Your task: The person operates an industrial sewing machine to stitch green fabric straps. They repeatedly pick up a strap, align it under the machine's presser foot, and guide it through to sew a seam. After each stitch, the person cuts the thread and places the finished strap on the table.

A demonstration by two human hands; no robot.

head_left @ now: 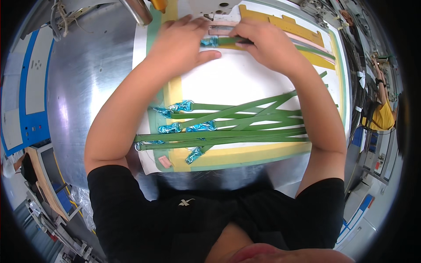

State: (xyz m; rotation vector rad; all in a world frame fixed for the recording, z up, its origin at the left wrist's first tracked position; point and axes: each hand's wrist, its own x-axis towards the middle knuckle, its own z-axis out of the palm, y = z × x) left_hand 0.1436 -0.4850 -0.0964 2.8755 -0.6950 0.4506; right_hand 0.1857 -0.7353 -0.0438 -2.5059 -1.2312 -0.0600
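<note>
My left hand point(186, 41) lies palm down with its fingers stretched out, close to a clasp wrapped in blue film point(210, 42). The clasp sits at the end of a green strap point(226, 40). My right hand point(264, 46) closes over that strap, thumb below and fingers above; a small dark patch shows in its grip, and I cannot make out what it is. Under the strap runs a yellow strip point(315, 59), with a pale pink guide point(219, 31) just beyond it. The underside of a sewing machine head point(215, 6) hangs over my fingertips.
Nearer me, several green straps point(245, 134) lie crossed, their blue-wrapped clasps point(201, 126) to the left. A pink scrap point(165, 161) rests by the white sheet's taped edge. A yellow template point(285, 27) lies at the far right. Another person in yellow point(382, 117) is off to the right.
</note>
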